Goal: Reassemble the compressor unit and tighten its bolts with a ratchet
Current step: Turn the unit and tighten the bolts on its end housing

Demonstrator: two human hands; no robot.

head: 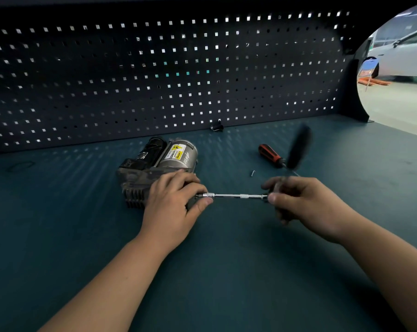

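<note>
The compressor unit [154, 164], dark finned metal with a silver cylinder and a yellow warning label, lies on the green bench. My left hand [176, 202] rests against its right end and pinches the socket end of a chrome extension bar [238, 195] that runs level to the right. My right hand [305, 202] grips the ratchet head at the bar's other end. The ratchet's black handle [298, 147] sticks up behind that hand and is blurred by motion. The bolt under the socket is hidden by my left fingers.
A screwdriver [271, 155] with a red and black handle lies behind my right hand. A small loose screw [252, 173] sits between the hands, farther back. A small black and silver part [217, 127] rests at the foot of the dark pegboard [154, 75].
</note>
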